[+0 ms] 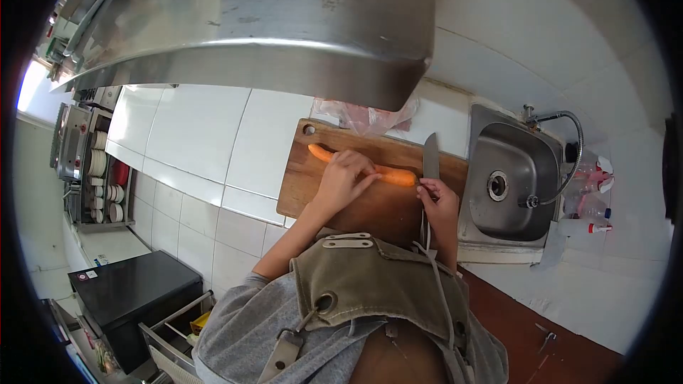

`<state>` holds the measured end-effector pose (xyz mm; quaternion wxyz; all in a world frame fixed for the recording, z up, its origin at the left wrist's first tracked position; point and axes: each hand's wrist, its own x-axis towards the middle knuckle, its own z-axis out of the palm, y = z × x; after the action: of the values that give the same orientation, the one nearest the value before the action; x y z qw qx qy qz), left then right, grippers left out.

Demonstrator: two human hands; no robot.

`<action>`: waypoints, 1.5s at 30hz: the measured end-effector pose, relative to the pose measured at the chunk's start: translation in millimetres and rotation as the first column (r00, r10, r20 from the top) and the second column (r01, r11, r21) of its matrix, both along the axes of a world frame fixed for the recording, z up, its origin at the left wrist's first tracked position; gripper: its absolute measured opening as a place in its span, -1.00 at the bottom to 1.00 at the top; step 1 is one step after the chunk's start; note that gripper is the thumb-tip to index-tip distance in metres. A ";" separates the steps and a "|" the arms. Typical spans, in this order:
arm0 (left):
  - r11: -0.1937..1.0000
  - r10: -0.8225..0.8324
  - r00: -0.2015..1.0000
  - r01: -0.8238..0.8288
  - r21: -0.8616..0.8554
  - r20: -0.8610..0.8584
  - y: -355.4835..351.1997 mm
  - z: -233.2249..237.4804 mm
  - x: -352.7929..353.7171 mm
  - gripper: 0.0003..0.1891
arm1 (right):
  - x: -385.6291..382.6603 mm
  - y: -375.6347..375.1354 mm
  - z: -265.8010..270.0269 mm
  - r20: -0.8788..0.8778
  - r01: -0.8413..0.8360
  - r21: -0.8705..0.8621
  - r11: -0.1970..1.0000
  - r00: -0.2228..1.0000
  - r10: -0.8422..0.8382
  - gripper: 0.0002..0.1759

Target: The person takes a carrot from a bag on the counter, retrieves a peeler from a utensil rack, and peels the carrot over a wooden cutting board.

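Note:
A long orange carrot [395, 176] lies across the wooden cutting board [295, 183]. My left hand [344, 182] is closed around the carrot's middle, with the thin end sticking out to the left. At the thick right end, my right hand [439, 203] has its fingers pinched by the tip; what they grip, if anything, is too small to make out. A knife [430, 156] rests on the board just above my right hand, its blade pointing away from me and its handle hidden.
Behind the board lies a clear plastic bag [370, 115]. A metal sink [509, 199] with a hose tap [576, 124] is on the right, beside plastic bottles [589, 206]. A steel hood [284, 28] overhangs the counter. Stacked plates [98, 163] stand far left.

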<state>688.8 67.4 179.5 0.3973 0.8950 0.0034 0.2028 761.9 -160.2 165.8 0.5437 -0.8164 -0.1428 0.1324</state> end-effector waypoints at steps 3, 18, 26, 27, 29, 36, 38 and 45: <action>0.996 -0.084 0.996 0.083 0.031 0.020 -5.4 -1.6 2.0 -0.84 | 1.0 -2.5 -1.7 0.032 0.005 -0.012 1.000 0.999 -0.004 -0.82; 0.984 -0.143 0.987 0.150 0.098 -0.074 -8.8 -5.4 8.0 -0.66 | -0.1 -7.7 20.7 -0.217 0.025 0.193 0.981 0.976 0.018 -0.73; 0.969 -0.127 0.991 0.133 0.208 -0.044 -10.2 3.7 13.1 -0.61 | -10.3 -20.3 22.2 -0.141 -0.077 0.144 0.987 0.985 0.098 -0.52; 0.966 -0.171 0.985 0.172 0.195 -0.023 -13.5 5.2 18.2 -0.60 | -19.8 -19.8 27.3 -0.024 -0.088 -0.176 0.981 0.996 0.085 -0.51; 0.957 -0.227 0.974 0.225 0.182 -0.007 -19.5 4.4 29.7 -0.60 | -36.7 -23.5 26.9 0.060 -0.093 -0.485 0.869 0.988 0.140 -0.41; 0.929 -0.369 0.921 0.371 -0.013 -0.120 -23.0 -6.7 63.4 -0.60 | -56.8 -28.1 17.4 0.065 -0.015 -0.613 0.790 0.996 0.069 -0.40; 0.911 -0.412 0.901 0.401 -0.099 -0.137 -17.9 8.8 66.2 -0.60 | -56.6 -29.5 18.9 0.013 0.054 -0.522 0.851 0.998 -0.056 -0.44; 0.631 -0.482 0.875 0.314 -0.709 -0.041 1.9 56.6 57.9 -0.68 | -54.3 -37.6 2.8 0.069 0.242 -0.279 0.929 0.970 -0.232 -0.54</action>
<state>746.6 69.3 236.1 0.7295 0.6797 -0.0761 -0.0096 707.7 -197.8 168.6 0.4295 -0.8997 -0.0323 0.0707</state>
